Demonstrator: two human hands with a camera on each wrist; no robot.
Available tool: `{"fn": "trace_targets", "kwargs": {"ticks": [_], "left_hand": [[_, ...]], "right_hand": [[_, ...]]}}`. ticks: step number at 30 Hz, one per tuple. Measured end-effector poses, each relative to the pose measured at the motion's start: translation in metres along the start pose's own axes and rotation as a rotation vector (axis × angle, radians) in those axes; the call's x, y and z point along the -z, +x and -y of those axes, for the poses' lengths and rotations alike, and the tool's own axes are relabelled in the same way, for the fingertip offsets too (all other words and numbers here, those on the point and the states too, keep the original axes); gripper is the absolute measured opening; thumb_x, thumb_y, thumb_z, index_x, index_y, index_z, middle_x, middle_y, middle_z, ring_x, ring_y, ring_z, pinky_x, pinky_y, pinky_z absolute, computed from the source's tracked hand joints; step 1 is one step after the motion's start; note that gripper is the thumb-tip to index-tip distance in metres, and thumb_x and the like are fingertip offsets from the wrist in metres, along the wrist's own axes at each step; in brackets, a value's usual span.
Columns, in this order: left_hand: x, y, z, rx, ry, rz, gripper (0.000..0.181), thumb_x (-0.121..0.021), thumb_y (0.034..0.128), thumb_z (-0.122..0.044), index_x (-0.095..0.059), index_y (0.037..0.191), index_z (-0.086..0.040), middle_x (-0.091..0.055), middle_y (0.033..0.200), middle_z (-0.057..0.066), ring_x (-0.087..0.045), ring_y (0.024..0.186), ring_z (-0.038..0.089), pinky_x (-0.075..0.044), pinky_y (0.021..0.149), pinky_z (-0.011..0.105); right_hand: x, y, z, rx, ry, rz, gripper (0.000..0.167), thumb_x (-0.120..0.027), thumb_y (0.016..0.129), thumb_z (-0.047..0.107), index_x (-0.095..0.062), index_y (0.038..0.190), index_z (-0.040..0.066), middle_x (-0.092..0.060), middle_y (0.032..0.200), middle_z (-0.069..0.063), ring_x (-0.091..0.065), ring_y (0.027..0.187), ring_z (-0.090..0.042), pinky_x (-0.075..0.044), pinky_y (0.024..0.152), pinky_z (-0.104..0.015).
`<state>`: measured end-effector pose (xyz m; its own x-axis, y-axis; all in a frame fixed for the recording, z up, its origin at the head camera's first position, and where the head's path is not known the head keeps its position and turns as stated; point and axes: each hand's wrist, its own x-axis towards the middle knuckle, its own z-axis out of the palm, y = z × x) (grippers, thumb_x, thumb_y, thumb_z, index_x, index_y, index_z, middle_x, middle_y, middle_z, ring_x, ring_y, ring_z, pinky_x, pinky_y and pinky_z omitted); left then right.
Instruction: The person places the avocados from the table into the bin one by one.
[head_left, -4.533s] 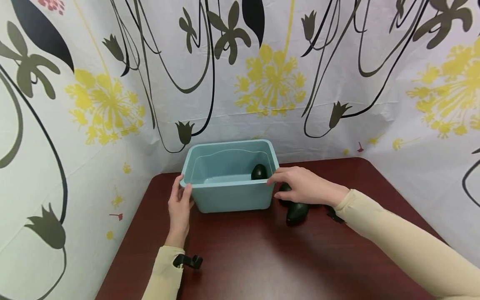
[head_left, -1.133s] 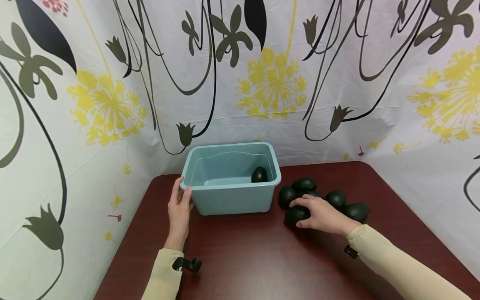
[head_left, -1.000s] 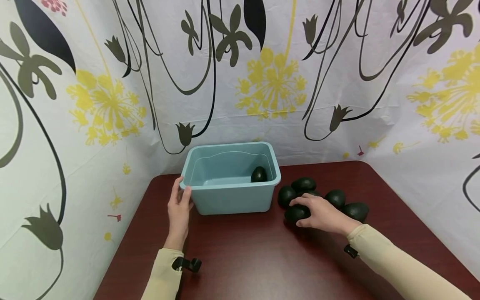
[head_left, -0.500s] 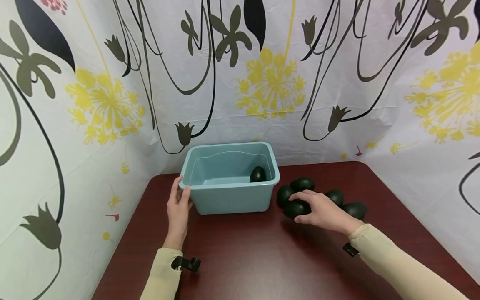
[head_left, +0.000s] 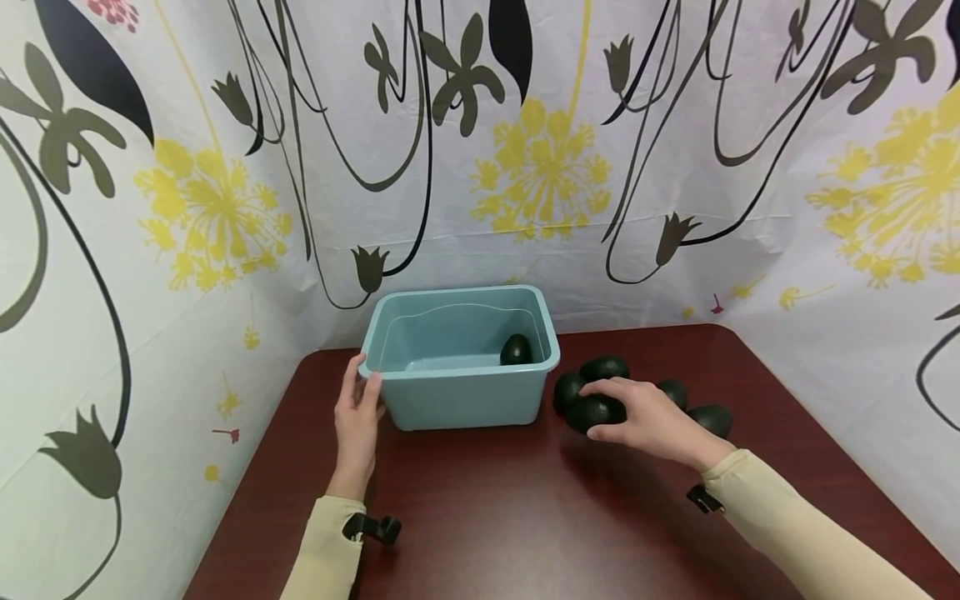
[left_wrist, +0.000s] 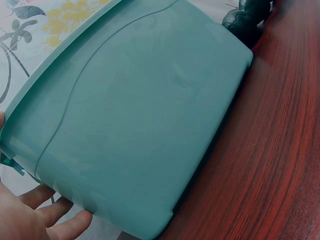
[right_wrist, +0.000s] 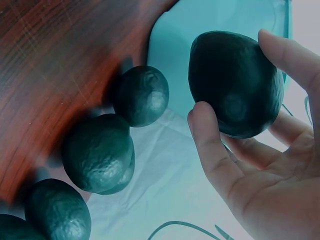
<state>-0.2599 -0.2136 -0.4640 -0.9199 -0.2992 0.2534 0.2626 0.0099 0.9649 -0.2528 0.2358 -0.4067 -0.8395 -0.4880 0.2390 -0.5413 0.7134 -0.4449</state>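
The right hand (head_left: 652,421) has raised an avocado (head_left: 591,415) slightly since a second ago, pinching it between thumb and fingers, so the grasp looks made; it sits just right of the bin (head_left: 461,400), apparently off the bench (head_left: 480,517). The left hand (head_left: 356,425) holds the bin's near-left corner. Its front hides the inner avocado's (head_left: 516,350) base; the right hand covers part of the pile (head_left: 605,367), count unclear
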Motion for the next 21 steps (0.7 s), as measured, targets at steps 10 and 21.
{"fn": "trace_targets", "kwargs": {"ticks": [10,21], "left_hand": [[-0.001,0.000,0.000,-0.011,0.010,-0.006,0.053,-0.062,0.0975,-0.049,-0.045,0.148,-0.045,-0.049,0.146,0.010,-0.051,0.127,0.025,-0.043,0.100,0.060],[-0.001,0.000,-0.001,-0.009,0.018,-0.004,0.052,-0.061,0.0984,-0.049,-0.044,0.148,-0.046,-0.049,0.145,0.011,-0.052,0.127,0.025,-0.042,0.100,0.061]], "right_hand": [[0.004,0.000,0.004,0.017,-0.020,-0.016,0.055,-0.087,0.079,0.041,-0.063,0.128,0.037,-0.061,0.127,0.012,-0.058,0.113,-0.012,-0.051,0.089,-0.041],[0.008,-0.002,0.014,0.057,-0.011,-0.048,0.057,-0.087,0.079,0.039,-0.062,0.130,0.036,-0.060,0.128,0.014,-0.058,0.113,-0.010,-0.051,0.090,-0.040]]}}
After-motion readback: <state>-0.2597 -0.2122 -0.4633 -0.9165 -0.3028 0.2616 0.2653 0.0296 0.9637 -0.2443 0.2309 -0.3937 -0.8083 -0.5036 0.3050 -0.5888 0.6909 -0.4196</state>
